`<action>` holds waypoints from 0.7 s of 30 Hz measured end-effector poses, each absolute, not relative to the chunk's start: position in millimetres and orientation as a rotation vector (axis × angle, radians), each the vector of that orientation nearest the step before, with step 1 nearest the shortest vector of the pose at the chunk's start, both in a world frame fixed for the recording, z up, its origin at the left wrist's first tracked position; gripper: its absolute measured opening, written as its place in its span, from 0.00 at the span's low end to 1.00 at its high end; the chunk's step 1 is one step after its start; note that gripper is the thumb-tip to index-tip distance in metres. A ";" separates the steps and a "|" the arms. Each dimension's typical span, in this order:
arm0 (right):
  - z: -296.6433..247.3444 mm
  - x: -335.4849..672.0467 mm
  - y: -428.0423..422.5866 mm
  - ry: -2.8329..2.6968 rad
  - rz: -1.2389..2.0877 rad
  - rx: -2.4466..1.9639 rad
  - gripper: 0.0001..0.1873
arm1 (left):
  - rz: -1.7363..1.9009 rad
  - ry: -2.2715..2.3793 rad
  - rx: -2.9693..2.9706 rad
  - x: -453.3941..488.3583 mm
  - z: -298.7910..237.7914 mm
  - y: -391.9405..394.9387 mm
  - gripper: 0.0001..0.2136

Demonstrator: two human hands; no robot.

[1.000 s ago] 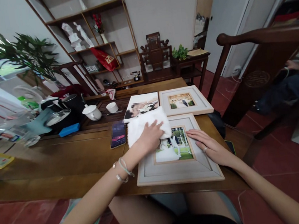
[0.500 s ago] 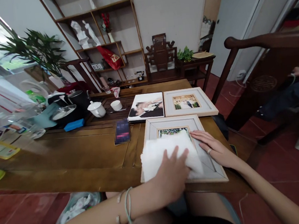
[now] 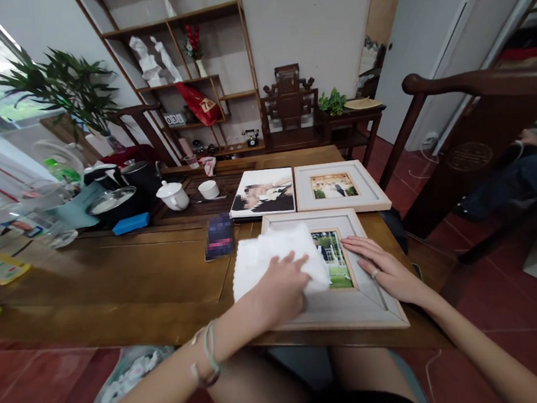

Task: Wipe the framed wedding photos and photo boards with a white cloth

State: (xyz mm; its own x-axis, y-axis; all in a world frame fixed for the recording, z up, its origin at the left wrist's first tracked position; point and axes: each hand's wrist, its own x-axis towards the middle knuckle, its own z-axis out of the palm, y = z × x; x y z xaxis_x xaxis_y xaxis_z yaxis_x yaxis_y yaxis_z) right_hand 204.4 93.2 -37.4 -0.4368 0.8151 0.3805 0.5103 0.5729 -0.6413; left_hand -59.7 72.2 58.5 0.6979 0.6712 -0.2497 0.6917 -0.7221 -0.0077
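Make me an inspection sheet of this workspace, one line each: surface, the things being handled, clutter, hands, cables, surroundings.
Surface: brown wooden table.
Handled things: white cloth covering part of the near photo frame, which lies flat close to the table's front edge.
Clutter: phone, blue block, white teapot, white cup; canvas print and second frame beyond the near one.
Hands: left hand on the cloth, fingers extended; right hand on the near frame's right side.
Cables: thin white cord, seemingly on the floor.
Surroundings: shelf unit, carved chair, leafy plant; another person partly visible at right.
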 end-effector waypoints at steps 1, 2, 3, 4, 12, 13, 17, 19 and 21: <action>-37.5 204.3 93.2 -2.124 0.576 -1.053 0.21 | -0.372 1.040 2.791 -61.7 63.9 54.2 0.14; -37.5 204.3 93.3 -2.121 0.574 -1.053 0.21 | -0.340 0.957 2.796 -63.7 68.9 36.6 0.14; -37.6 204.3 93.4 -2.120 0.574 -1.054 0.21 | -0.330 0.898 2.802 -65.5 73.3 21.0 0.12; -37.5 204.4 93.4 -2.121 0.575 -1.056 0.21 | -0.338 0.881 2.793 -67.0 76.9 8.5 0.12; -38.4 205.9 93.4 -2.133 0.577 -1.056 0.22 | -0.249 1.342 2.816 -66.5 53.9 58.3 0.18; -38.7 206.1 93.5 -2.135 0.573 -1.053 0.22 | -0.198 1.410 2.873 -67.1 46.7 75.0 0.17; -39.4 206.7 93.7 -2.140 0.565 -1.030 0.23 | 0.023 1.626 3.080 -71.2 27.7 123.4 0.10; -39.4 206.8 93.8 -2.142 0.566 -1.021 0.23 | 0.031 1.636 3.110 -72.2 27.1 130.7 0.10; -39.2 206.7 93.7 -2.146 0.573 -1.025 0.23 | -0.028 1.584 3.131 -73.4 31.9 130.5 0.11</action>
State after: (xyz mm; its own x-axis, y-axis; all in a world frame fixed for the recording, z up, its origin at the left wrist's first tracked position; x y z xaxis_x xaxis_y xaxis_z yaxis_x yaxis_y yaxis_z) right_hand 206.7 93.7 -39.2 -0.4574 0.7998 0.3887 0.4998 0.5927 -0.6316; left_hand -73.4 130.5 31.9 0.6060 0.7815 0.1484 0.7758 -0.5393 -0.3276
